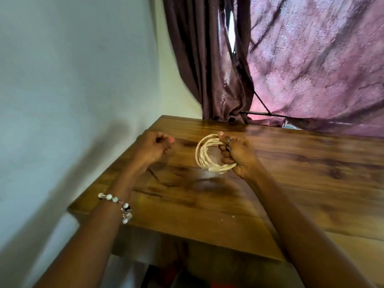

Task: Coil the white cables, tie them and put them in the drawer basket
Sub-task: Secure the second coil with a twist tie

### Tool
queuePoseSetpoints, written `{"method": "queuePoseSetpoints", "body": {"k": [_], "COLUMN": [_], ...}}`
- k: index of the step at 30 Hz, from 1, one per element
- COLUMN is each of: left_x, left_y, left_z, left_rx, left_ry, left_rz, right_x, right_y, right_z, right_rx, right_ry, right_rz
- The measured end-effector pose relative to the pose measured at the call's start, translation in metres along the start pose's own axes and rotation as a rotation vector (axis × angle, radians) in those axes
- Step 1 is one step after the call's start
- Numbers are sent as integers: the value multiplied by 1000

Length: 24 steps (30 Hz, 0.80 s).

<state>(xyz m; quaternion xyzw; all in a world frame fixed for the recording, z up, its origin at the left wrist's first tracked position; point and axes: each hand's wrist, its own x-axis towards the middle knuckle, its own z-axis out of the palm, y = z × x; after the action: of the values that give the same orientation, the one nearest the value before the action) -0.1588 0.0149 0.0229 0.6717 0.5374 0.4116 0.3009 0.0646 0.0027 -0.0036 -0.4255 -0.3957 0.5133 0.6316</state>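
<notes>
Both hands are working above a wooden counter [270, 183] set against a pale wall [72, 80] and a purple patterned curtain [311, 59]. Her right hand [239, 155] is gripping a coil of white cables [204, 154], fingers curled through the loops, holding it just over the counter's far part. Her left hand [152, 147] is hovering nearby, fingers curled in; whether it is pinching anything cannot be told. A beaded bracelet [118, 204] is hanging on the left forearm, and a ring [229, 140] is showing on a right finger.
</notes>
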Motion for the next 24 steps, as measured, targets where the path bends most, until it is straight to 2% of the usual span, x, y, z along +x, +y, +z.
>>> {"method": "queuePoseSetpoints", "body": {"k": [2,4,8,10,14,19,21,24], "left_x": [-5,-8,-9,-9,-10,-10,-11,-8], "left_y": [-17,-34,-55,-61,-65,-59,-50,-31], "left_z": [-25,-40,-49,-44,-33,-24,-17,-3], "left_rx": [298,481,580,588,556,486,339,-66], "left_ry": [-13,-68,-160,-152,-10,-56,-51,-69], "left_rz": [45,61,33,4,38,3,-10,-122], "right_x": [-4,-7,-14,-16,-19,-20,-20,-17], "right_y": [4,7,11,11,8,4,2,-6], "right_z": [9,15,21,23,23,18,15,7], "right_rx": [-16,-38,-68,-97,-120,-116,-110,-110], "right_ry": [-7,-3,-13,-18,-21,-31,-27,0], "right_rz": [26,24,11,2,-12,-17,-22,-40]}}
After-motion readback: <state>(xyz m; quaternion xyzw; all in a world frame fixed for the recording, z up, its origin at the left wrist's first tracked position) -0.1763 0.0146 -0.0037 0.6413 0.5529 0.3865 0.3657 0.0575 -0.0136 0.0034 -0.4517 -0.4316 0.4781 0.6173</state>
